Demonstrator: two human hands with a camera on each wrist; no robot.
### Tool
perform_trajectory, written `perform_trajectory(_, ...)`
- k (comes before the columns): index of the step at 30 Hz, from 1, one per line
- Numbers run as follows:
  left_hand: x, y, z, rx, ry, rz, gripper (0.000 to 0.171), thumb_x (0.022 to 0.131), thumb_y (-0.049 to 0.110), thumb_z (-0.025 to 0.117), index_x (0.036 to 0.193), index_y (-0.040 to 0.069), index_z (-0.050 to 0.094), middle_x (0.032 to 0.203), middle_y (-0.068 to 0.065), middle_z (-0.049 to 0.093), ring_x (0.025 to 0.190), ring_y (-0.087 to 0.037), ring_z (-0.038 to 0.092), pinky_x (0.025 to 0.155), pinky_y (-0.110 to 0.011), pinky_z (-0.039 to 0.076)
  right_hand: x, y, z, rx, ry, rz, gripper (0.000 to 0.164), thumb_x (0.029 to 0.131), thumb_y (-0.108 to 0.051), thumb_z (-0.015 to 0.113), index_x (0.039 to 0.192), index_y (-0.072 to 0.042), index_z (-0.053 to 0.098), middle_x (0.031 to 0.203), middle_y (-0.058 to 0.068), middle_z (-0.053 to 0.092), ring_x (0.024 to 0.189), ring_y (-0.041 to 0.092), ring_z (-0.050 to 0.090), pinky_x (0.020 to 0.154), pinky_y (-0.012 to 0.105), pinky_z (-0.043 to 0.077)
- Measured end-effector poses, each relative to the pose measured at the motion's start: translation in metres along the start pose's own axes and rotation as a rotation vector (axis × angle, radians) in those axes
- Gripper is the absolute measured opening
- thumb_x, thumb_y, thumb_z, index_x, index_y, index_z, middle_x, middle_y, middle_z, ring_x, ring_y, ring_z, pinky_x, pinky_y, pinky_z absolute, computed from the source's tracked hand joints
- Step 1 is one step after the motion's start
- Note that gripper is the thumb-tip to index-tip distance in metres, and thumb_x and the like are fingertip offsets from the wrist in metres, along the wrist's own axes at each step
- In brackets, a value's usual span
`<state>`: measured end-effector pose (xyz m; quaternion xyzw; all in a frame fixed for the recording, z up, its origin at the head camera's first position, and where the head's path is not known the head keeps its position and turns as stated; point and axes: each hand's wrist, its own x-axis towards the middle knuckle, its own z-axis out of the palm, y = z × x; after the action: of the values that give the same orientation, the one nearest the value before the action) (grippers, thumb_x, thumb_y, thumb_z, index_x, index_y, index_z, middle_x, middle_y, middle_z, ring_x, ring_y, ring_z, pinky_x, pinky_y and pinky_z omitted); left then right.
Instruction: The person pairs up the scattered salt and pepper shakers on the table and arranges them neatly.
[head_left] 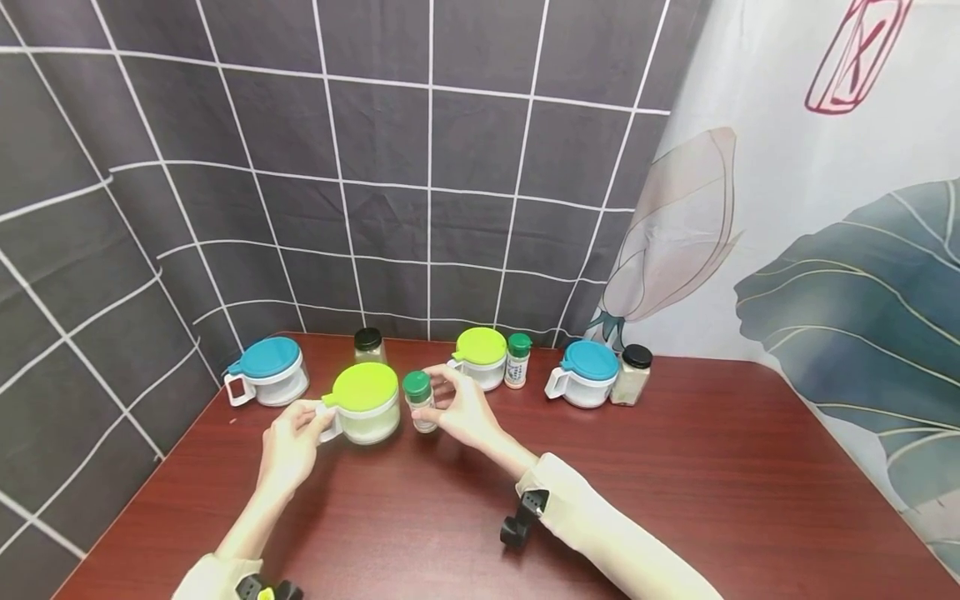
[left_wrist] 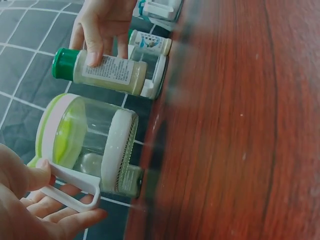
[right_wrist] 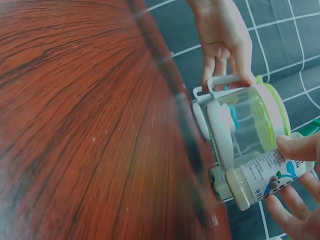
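My left hand (head_left: pixel 291 446) grips the white handle of a clear seasoning jar (head_left: pixel 369 423) with a lime-green lid. White contents lie at its bottom in the left wrist view. Just right of it, my right hand (head_left: pixel 467 410) pinches a green-capped spice shaker (head_left: pixel 422 408) between thumb and fingers. A printed label (right_wrist: pixel 265 175) wraps the shaker, which holds a pale powder. In the wrist views both the jar and the shaker appear raised off the table, close beside each other.
Along the back stand a blue-lidded jar (head_left: pixel 276 375) at left, a black-capped bottle (head_left: pixel 370 343), another lime-lidded jar (head_left: pixel 482 357), a second green-capped shaker (head_left: pixel 517 362), another blue-lidded jar (head_left: pixel 587 375) and a black-capped bottle (head_left: pixel 632 377). All rest on the red-brown table (head_left: pixel 720 483) before a tiled-pattern curtain.
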<state>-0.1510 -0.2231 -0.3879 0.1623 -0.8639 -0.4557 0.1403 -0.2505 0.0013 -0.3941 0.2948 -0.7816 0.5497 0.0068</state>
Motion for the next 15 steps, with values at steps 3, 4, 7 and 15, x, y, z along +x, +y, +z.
perform_trajectory(3,0.000,0.003,0.002,0.006,-0.003,0.004,0.028,0.096,0.023,0.057,0.115,0.003,0.061,0.120,-0.021,0.065,0.113,-0.033,0.061,0.091,-0.038,0.044,-0.002,0.001,-0.002,0.007,-0.003,-0.004,0.048,0.071,-0.003,0.081,0.116,-0.002,0.061,0.102,0.016,0.067,0.089,0.023,0.066,0.076,0.026,0.056)
perform_trajectory(4,0.001,0.003,0.003,0.005,-0.002,0.006,0.028,0.096,0.023,0.057,0.115,0.003,0.062,0.120,-0.021,0.066,0.113,-0.033,0.062,0.090,-0.037,0.044,-0.002,0.002,-0.003,0.012,-0.007,-0.004,0.048,0.072,-0.003,0.080,0.116,-0.002,0.061,0.102,0.016,0.067,0.089,0.023,0.066,0.077,0.027,0.057)
perform_trajectory(7,0.001,0.005,0.005,0.006,-0.003,0.011,0.027,0.096,0.023,0.058,0.114,0.003,0.062,0.118,-0.020,0.067,0.112,-0.032,0.063,0.090,-0.037,0.044,-0.004,0.002,-0.005,0.019,-0.016,0.004,0.048,0.072,-0.003,0.080,0.116,-0.001,0.061,0.102,0.016,0.067,0.088,0.024,0.066,0.077,0.027,0.057)
perform_trajectory(15,0.000,0.008,0.011,-0.008,-0.034,0.011,0.027,0.096,0.022,0.057,0.114,0.003,0.062,0.120,-0.021,0.065,0.112,-0.032,0.063,0.092,-0.038,0.046,-0.009,0.005,-0.012,0.017,-0.010,0.011,0.049,0.072,-0.002,0.080,0.117,-0.002,0.060,0.104,0.016,0.067,0.086,0.025,0.068,0.074,0.025,0.057)
